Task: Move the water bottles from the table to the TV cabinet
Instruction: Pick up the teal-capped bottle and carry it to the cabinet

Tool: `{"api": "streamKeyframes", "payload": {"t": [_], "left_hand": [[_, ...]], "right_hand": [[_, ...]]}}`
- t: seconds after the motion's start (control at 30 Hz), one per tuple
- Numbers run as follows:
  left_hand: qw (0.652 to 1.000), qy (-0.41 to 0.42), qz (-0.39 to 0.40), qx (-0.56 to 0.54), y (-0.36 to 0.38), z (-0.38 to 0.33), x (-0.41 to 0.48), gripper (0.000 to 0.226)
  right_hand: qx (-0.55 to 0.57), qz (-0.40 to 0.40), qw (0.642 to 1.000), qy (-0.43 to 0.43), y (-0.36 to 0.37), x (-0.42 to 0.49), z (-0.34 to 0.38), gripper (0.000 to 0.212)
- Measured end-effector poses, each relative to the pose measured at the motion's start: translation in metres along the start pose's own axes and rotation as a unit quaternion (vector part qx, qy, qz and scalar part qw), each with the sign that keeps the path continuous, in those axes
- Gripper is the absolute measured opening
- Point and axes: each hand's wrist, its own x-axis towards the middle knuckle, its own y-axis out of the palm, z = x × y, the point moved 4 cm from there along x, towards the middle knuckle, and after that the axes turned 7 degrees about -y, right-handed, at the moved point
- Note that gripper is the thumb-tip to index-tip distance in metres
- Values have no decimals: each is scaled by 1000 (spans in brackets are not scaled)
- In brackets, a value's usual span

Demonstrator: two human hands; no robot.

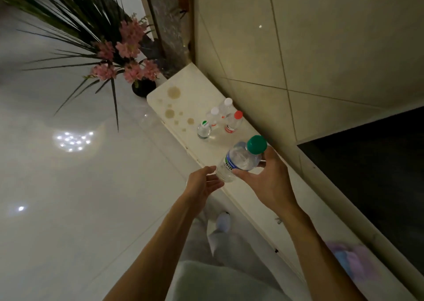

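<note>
- Right grip (268, 181): wrapped round a clear water bottle (241, 160). Thumb lies across the near side of the body, below the label. The other fingers curl behind it, up near the shoulder.
- Bottle pose: tilted, green cap (257, 144) pointing up and toward the wall, base pointing down toward my left side. It is held in the air over the front edge of the TV cabinet (183, 82), clear of the top.
- Right forearm: stretched forward from the lower edge of the view, wrist slightly bent, back of the hand facing me.
- Left grip (204, 183): wide, fingers straight and relaxed, palm turned toward the bottle's base. Fingertips are just beside the base; contact uncertain, since the view blurs there.
- Left forearm: extended forward, roughly parallel to the right.
- On the cabinet top, beyond the held bottle, four bottles stand upright close together: a green-capped one (204, 129), two white-capped ones (214, 116) (226, 105) and a red-capped one (234, 121).
- Brownish round stains (174, 92) mark the top behind them.
- Dark pot (144, 87) of pink flowers at the cabinet's far end.
</note>
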Motion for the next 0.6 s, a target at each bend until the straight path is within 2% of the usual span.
{"api": "streamKeyframes", "payload": {"t": [0.23, 0.33, 0.4, 0.6], "left_hand": [[997, -58, -29, -35, 0, -39, 85, 19], [988, -87, -57, -118, -4, -46, 117, 9], [978, -105, -64, -168, -4, -49, 139, 14], [960, -119, 7, -253, 11, -59, 200, 21]], "right_hand": [[-15, -8, 999, 38, 46, 69, -25, 76], [-7, -16, 999, 39, 69, 97, -44, 72], [-6, -27, 999, 32, 83, 115, -59, 67], [-4, -60, 998, 37, 128, 171, -117, 63]]}}
